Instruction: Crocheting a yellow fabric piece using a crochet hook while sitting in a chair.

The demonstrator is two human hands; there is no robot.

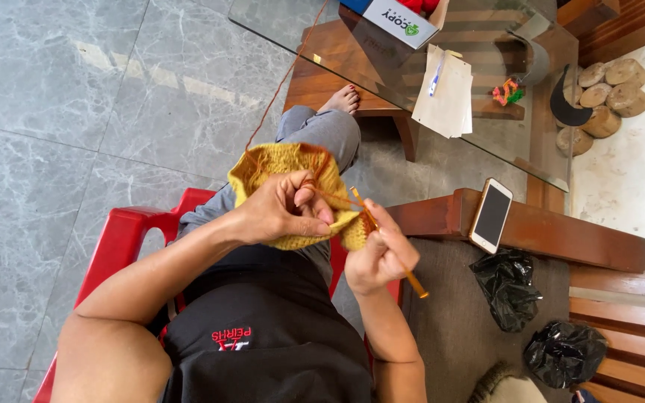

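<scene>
My left hand [281,209] grips a yellow crocheted piece [281,160] over my lap, with orange yarn [326,195] looped over its raised index finger. My right hand [378,254] holds an orange crochet hook [390,250], whose tip pokes into the edge of the piece by the left fingers. A thin strand of yarn [278,89] runs from the work up toward the glass table.
I sit on a red plastic chair [125,231] on grey marble floor. A glass-topped wooden table [487,127] holds papers with a pen and a box. A phone [491,215] lies on a wooden bench arm; two black plastic bags [509,287] rest on the bench.
</scene>
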